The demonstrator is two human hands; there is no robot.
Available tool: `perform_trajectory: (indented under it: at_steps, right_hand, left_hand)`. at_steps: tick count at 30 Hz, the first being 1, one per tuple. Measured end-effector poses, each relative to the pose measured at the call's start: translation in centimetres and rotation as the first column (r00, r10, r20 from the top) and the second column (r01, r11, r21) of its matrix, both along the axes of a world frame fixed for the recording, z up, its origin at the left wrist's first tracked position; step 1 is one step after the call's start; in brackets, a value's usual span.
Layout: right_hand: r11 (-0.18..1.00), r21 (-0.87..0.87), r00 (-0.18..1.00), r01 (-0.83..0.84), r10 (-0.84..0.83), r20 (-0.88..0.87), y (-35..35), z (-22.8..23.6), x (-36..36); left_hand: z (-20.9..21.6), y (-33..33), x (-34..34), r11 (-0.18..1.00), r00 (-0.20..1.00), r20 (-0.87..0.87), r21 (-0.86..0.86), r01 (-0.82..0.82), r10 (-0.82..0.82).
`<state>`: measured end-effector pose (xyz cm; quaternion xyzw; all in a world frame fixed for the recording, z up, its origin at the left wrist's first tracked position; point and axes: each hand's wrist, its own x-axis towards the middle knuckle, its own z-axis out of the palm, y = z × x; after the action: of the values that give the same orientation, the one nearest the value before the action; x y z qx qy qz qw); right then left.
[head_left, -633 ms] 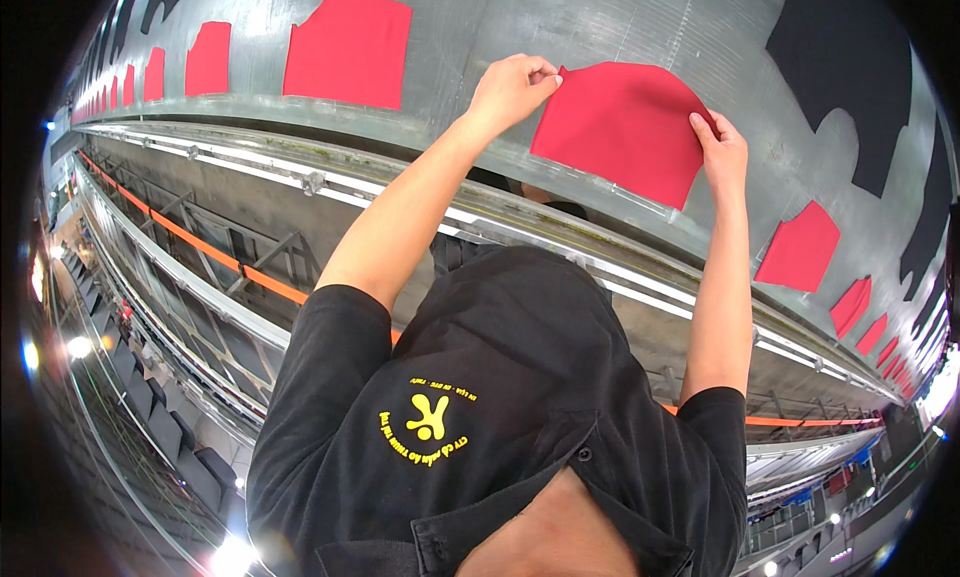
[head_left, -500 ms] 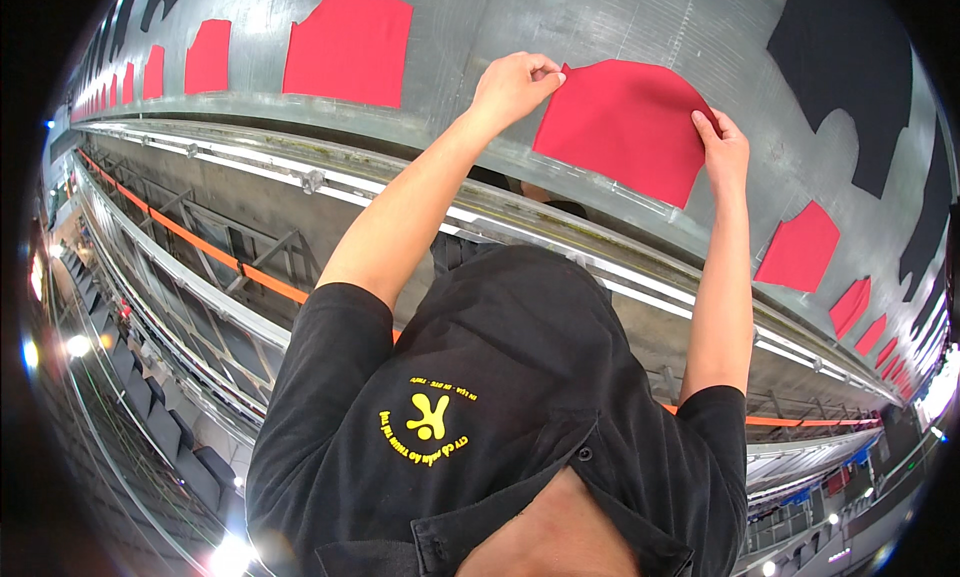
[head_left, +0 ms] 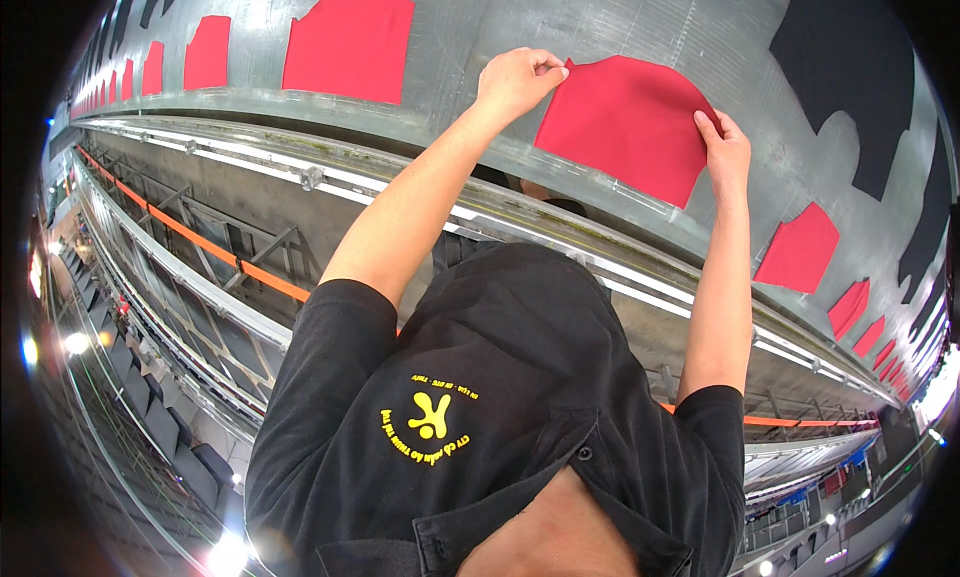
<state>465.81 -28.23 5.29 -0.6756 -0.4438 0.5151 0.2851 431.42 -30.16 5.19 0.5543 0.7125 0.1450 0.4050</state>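
A red cut fabric piece (head_left: 625, 127) with a curved far edge lies on the grey table (head_left: 470, 107) in front of me. My left hand (head_left: 520, 80) pinches its far left corner between thumb and fingertips. At the right edge my right hand (head_left: 726, 145) is closed on the cloth, thumb on top and fingers partly hidden beneath. Between the two hands the cloth looks mostly smooth, slightly raised near the right hand.
More red pieces lie in a row along the table, one to the left (head_left: 350, 45), another to the right (head_left: 800, 249). Black fabric pieces (head_left: 850, 72) lie farther back at the right. A metal rail (head_left: 310, 177) runs along the table's near side, with an orange strip (head_left: 205, 239) below.
Both hands keep their hold on the red fabric piece. The left hand has shifted very slightly right and away from me with its corner; the right hand has barely moved.
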Motion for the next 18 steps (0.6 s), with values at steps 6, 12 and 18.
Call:
perform_trajectory:
  at_steps: [6,12,18]
  right_hand:
    - [1.000,-0.007,1.000,-0.001,0.001,0.016,0.0,-0.2,-0.2]
    - [1.000,0.025,0.998,-0.018,0.016,0.054,-0.1,-1.3,0.9]
    - [1.000,-0.023,0.999,0.001,-0.002,-0.045,-0.7,1.1,0.5]
  left_hand:
    - [-0.4,-0.2,-0.1,0.999,1.000,-0.017,0.034,-0.011,0.012]
    - [-0.8,0.2,0.1,0.996,0.996,-0.068,0.066,0.055,-0.050]
    - [-1.6,0.0,-0.3,0.999,0.997,-0.076,0.036,0.035,-0.032]
